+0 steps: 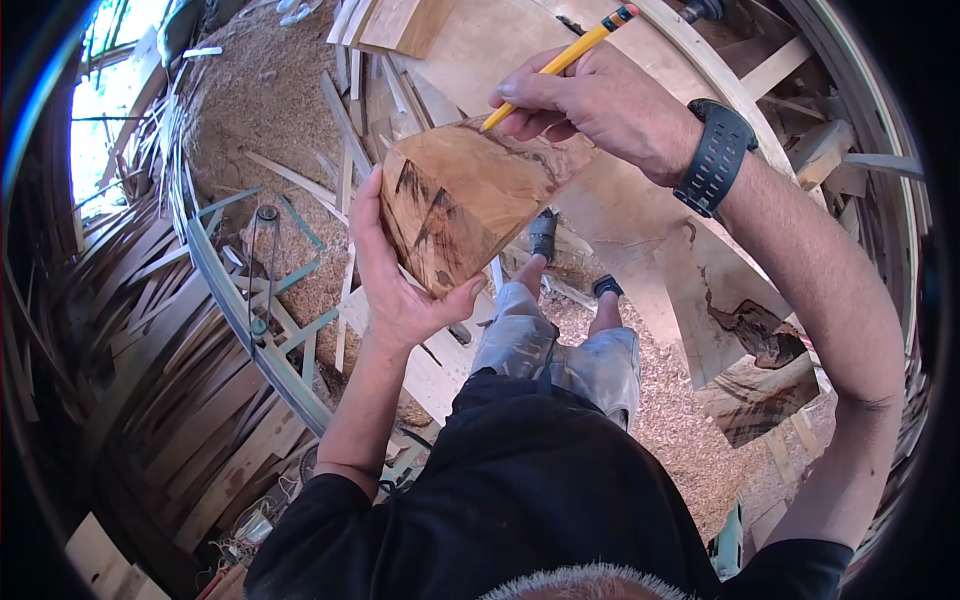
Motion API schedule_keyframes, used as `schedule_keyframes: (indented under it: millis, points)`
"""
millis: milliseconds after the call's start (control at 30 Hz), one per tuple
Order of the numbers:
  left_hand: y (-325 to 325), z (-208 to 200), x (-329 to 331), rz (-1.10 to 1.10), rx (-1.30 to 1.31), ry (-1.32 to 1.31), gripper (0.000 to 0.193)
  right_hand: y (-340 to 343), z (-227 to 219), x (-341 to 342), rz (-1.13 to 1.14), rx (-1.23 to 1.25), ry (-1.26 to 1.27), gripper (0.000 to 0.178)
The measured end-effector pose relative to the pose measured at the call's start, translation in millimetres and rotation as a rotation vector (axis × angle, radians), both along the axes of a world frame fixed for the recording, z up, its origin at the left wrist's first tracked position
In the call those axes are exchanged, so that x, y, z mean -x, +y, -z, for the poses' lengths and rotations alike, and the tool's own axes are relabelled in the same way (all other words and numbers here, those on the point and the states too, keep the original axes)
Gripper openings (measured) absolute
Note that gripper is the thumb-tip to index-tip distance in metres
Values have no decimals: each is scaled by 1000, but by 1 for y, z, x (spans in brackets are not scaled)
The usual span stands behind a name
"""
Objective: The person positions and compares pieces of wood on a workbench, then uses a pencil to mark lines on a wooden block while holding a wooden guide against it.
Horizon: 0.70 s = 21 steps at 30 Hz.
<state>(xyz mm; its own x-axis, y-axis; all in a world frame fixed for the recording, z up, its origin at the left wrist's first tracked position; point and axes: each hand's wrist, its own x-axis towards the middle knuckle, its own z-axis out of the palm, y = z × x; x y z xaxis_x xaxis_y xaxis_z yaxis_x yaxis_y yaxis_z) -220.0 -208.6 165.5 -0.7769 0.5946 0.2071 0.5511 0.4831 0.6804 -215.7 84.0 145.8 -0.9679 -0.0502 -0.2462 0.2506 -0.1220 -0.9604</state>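
Observation:
A wood block (480, 190) with dark grain streaks and a dark patch on its side is held up in front of me. My left hand (395, 285) grips its left and near edges, thumb at the near corner and fingers along the left side. Above the block's far edge, my right hand (580, 105) pinches a yellow pencil (570, 55). The pencil slants down to the left, and its tip is at the block's top face; whether it touches the wood I cannot tell. Its eraser end points up and to the right. A dark watch (716, 158) is on my right wrist.
Wide boards (640, 220) lie beyond and to the right of the block, one with a dark hollow (755, 330). A green metal frame (250, 340) with a belt and pulleys stands at left. Sawdust (225, 110) and wood strips cover the floor. Stacked planks (200, 410) fill the left side.

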Motion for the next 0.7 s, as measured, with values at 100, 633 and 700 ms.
schedule_keyframes:
  millis: [100, 633, 700]
  points:
    - [-7, 1, -1, 28, 45, 8, 129, -5, 0, 4, -38, -31, 49, 37]
    - [-26, 18, -12, -20, -101, -79, 130, -11, 1, 10, -257, -552, 551, 37]
    - [-29, 18, -14, -23, -97, -87, 130, -12, -4, 11, -235, -464, 423, 37]
